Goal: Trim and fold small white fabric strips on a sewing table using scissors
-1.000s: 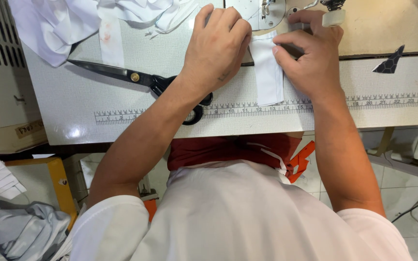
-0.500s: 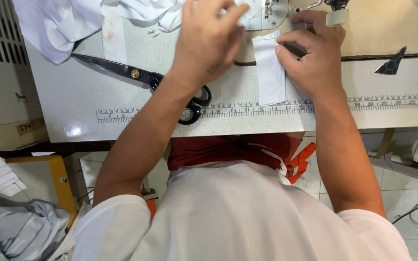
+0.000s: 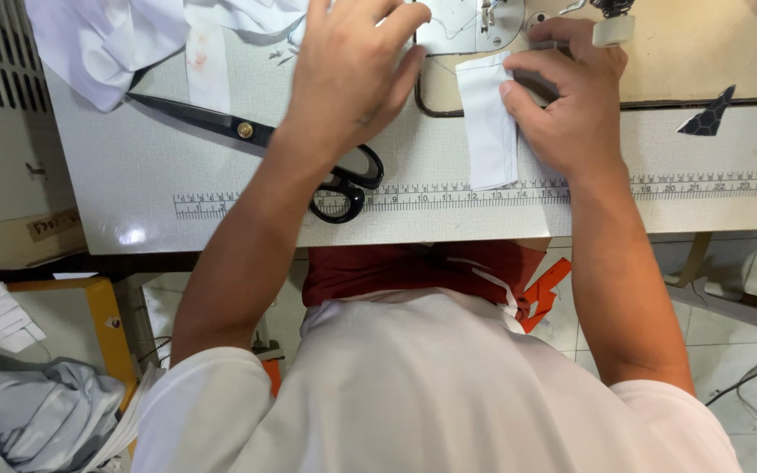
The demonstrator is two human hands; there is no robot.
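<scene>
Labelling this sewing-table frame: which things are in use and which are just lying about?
In use:
right hand pressing the white cloth strip
left hand over the table, beside the metal plate

Lying about:
black scissors
white cloth pile
dark fabric scrap
grey cloth

A person in a white short-sleeved shirt, its sleeves ending above the elbows and both forearms bare. Below the shirt's hem shows dark red clothing with a thin white drawstring. The left hand and right hand are bare, without gloves, rings or a watch.
</scene>
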